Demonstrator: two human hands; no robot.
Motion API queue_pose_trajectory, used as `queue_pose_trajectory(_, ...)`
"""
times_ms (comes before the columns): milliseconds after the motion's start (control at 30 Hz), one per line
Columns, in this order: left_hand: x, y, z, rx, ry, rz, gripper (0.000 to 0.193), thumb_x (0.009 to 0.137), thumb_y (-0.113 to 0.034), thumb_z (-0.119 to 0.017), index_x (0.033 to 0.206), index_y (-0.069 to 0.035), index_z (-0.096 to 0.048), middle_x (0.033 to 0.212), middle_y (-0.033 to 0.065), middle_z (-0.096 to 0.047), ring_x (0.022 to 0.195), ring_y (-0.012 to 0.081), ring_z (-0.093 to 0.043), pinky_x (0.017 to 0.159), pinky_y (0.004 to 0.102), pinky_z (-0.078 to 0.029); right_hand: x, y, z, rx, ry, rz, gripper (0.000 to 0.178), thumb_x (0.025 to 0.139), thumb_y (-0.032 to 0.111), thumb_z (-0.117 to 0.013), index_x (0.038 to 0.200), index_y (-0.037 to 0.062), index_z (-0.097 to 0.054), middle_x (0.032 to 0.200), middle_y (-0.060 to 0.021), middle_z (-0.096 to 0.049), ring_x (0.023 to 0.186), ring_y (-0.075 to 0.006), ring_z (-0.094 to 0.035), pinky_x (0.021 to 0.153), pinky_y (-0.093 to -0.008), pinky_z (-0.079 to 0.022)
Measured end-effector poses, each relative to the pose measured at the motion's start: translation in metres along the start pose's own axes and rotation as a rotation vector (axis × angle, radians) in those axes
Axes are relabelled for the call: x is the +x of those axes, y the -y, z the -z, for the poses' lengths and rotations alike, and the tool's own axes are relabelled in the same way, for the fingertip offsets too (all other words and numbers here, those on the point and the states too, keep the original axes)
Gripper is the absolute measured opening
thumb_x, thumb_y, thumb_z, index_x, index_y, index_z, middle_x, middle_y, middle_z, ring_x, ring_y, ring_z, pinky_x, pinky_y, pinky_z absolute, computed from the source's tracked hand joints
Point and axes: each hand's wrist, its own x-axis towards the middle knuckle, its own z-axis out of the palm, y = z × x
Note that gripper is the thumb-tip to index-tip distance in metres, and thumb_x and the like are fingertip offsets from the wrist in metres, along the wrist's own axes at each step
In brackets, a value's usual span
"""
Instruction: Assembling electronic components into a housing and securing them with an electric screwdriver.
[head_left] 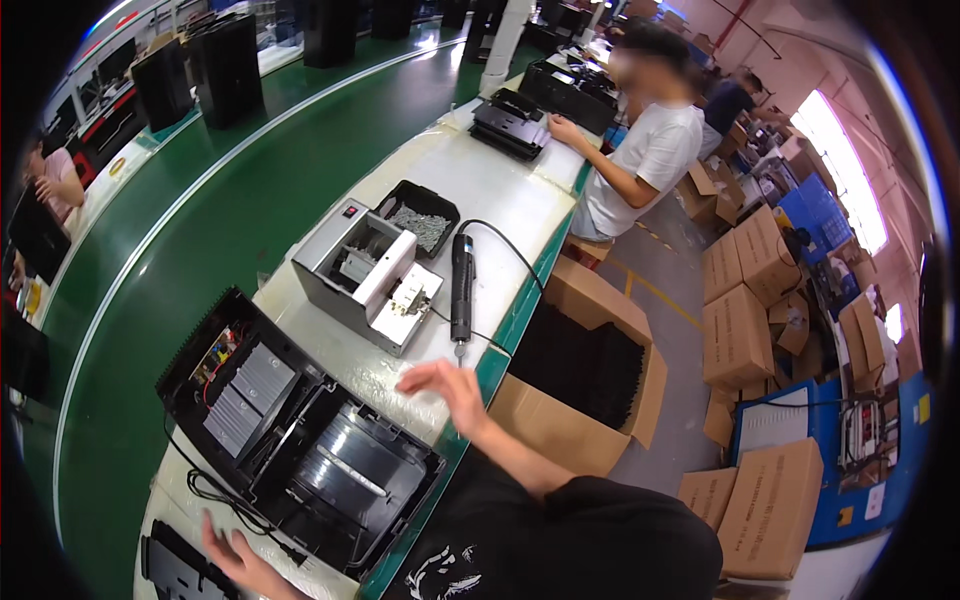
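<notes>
My right hand [452,392] is over the table, fingers stretched and slightly curled, holding nothing. Just beyond it lies a black electric screwdriver [462,290], its bit end toward that hand. My left hand [236,560] hovers at the lower left, fingers apart and nothing in them. Between the hands lies an opened black device housing: one half [240,400] holds grey metal blocks and a small circuit board with wires, the other [360,465] a shiny black plate. A black power cord [215,488] lies coiled beside it, near my left hand.
Beyond the housing stand a grey screw feeder [335,290] and a black tray [448,240] of screws. A black panel [170,570] lies at the lower left. Right of the table, a carton [560,432] holds black parts. A co-worker in a white shirt [660,145] handles another black unit [510,125].
</notes>
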Motion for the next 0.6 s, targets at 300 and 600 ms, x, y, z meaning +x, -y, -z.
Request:
queue_pose_trajectory(300, -0.029, 0.038, -0.071, 0.002, 0.044, 0.133, 0.051, 0.097, -0.031, -0.036, 0.135, 0.002, -0.035, 0.143, 0.0159, -0.032, 0.133, 0.0274, -0.028, 0.11, 0.0364, -0.019, -0.068, -0.026, -0.04, 0.08, -0.131, -0.035, 0.076, 0.093, 0.053, -0.012, 0.119, -0.0073, -0.051, 0.119, -0.0174, -0.056, 0.111, -0.0255, -0.051, 0.101, -0.0349, -0.035)
queue_pose_trajectory(600, 0.014, -0.08, -0.061, -0.852, 0.303, 0.765, 0.081, 0.084, -0.055, -0.05, 0.141, -0.005, -0.026, 0.142, 0.0125, -0.035, 0.13, 0.0254, -0.034, 0.109, 0.0357, -0.023, 0.039, 0.12, -0.165, -0.497, 0.272, 0.894, 0.081, 0.092, 0.056, -0.021, 0.092, -0.0112, -0.065, 0.09, -0.0217, -0.067, 0.088, -0.0319, -0.065, 0.081, -0.0364, -0.05)
